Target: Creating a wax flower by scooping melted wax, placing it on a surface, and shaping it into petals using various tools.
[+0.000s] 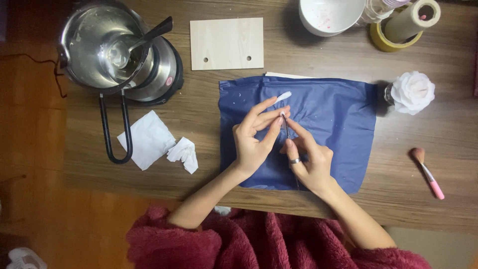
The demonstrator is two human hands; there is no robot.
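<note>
My left hand (pixel 254 139) hovers over a dark blue bag (pixel 338 114) lying flat on the wooden table, fingers spread, with a small white piece (pixel 284 95) at the tip of one finger. My right hand (pixel 308 159), a ring on one finger, pinches a thin metal tool (pixel 287 130) whose tip touches a left fingertip. Both forearms come out of dark red fleece sleeves at the bottom edge.
A steel pot (pixel 107 47) with a spoon sits on a small burner at the top left, its black looped handle pointing toward me. Crumpled white tissues (pixel 154 142), a pale wooden board (pixel 227 43), a white bowl (pixel 331 15), tape rolls (pixel 406 22), a white rose-shaped object (pixel 412 92) and a pink brush (pixel 428 174) surround the bag.
</note>
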